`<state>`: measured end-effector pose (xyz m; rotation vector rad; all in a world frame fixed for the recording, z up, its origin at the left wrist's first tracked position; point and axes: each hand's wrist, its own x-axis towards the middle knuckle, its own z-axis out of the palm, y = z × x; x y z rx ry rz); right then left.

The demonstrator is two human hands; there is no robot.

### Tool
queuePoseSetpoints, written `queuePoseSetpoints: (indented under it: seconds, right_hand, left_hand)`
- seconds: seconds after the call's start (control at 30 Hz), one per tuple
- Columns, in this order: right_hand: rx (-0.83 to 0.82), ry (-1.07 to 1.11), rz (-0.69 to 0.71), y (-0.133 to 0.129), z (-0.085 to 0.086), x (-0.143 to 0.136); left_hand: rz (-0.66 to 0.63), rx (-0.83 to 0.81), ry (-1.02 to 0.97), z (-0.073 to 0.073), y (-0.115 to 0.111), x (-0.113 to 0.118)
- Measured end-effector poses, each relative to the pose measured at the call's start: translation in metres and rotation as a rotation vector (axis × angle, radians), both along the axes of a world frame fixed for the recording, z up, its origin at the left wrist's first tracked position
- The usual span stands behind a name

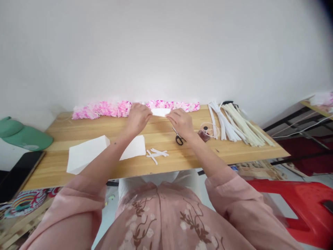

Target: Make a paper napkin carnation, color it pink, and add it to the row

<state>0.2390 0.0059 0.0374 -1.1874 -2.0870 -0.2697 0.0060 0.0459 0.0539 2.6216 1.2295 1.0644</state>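
Observation:
A strip of white paper is stretched between my two hands above the middle of the table. Its left end is pinched by my left hand, its right end by my right hand. Below my right hand lies a pair of scissors with black handles. A stack of white sheets rests under my left forearm, with a larger white paper block to its left. Several short white strips lie crossed near the table's front edge.
Pink and white fluffy flower garlands line the wall. Bundles of white strips and cream strips lie at the right, beside a spool. A phone and a green cap are at the left. A red stool stands at the lower right.

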Motion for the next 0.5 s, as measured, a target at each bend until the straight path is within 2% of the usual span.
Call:
queuePoseSetpoints:
  seconds: [0.1,0.2,0.37,0.5]
  right_hand:
    - [-0.14,-0.147,0.112,-0.007,-0.035,0.002]
    - [-0.272,-0.22,0.198,-0.008,-0.052,0.002]
    - [-0.253,-0.147,0.139,-0.014,-0.038,-0.007]
    - [-0.302,-0.222,0.249,-0.023,-0.031,-0.033]
  left_hand:
    - [-0.095,-0.125,0.112,-0.036,-0.011,-0.008]
    - [-0.125,-0.195,0.174,-0.058,-0.017,-0.011]
    - [0.034,-0.283,0.044,-0.062,-0.008,-0.015]
    - [0.169,-0.451,-0.153,-0.064,-0.004,-0.015]
